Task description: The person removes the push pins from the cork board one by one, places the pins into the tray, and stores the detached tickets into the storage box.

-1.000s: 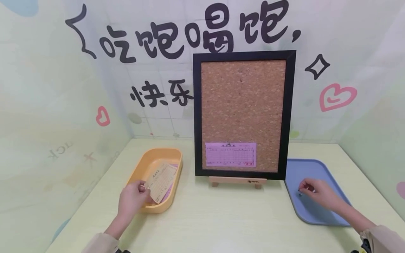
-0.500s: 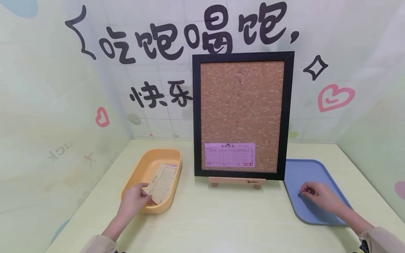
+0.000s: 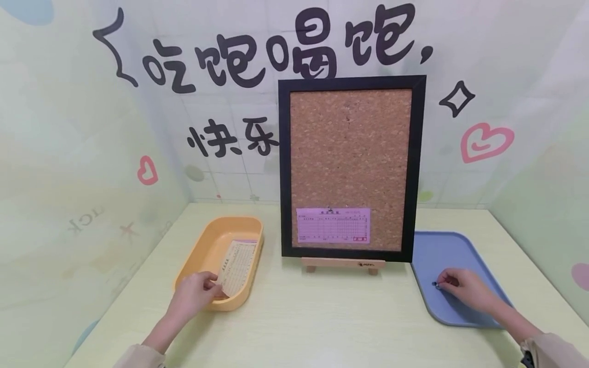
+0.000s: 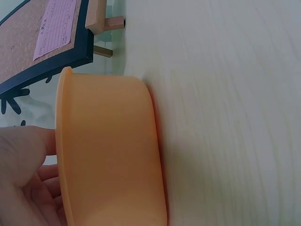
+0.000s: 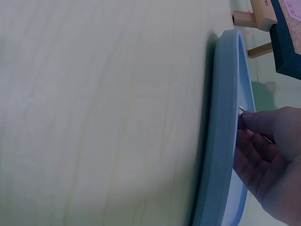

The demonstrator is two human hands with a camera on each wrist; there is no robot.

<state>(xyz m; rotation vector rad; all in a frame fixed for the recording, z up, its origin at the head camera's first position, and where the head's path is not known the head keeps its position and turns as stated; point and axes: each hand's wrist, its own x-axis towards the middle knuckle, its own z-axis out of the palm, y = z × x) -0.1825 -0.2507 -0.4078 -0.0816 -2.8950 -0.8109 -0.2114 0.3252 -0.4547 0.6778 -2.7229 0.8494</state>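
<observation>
In the head view my left hand (image 3: 195, 292) reaches over the near-left rim of the orange-yellow tray (image 3: 186, 255), thumb and fingers pinching the lower-left edge of a cream printed paper slip (image 3: 236, 266). The slip lies over a pinkish paper in the tray. In the left wrist view the tray wall hides the fingertips and the slip. Over the blue tray (image 3: 446, 248) my right hand (image 3: 465, 289) pinches a small dark pushpin (image 3: 435, 284) between thumb and index finger. Only a bit of that pushpin (image 5: 241, 110) shows in the right wrist view.
A black-framed cork board (image 3: 349, 153) stands on a small wooden easel (image 3: 342, 262) between the trays. A purple form (image 3: 333, 227) is pinned at its lower left by a dark pin (image 3: 330, 210). Printed walls enclose the pale wooden table (image 3: 331, 317) at the back and sides.
The cream slip has come down flatter into the yellow tray, with the left hand lowering slightly. My right hand has dropped a little in the blue tray, the pin between its fingertips.
</observation>
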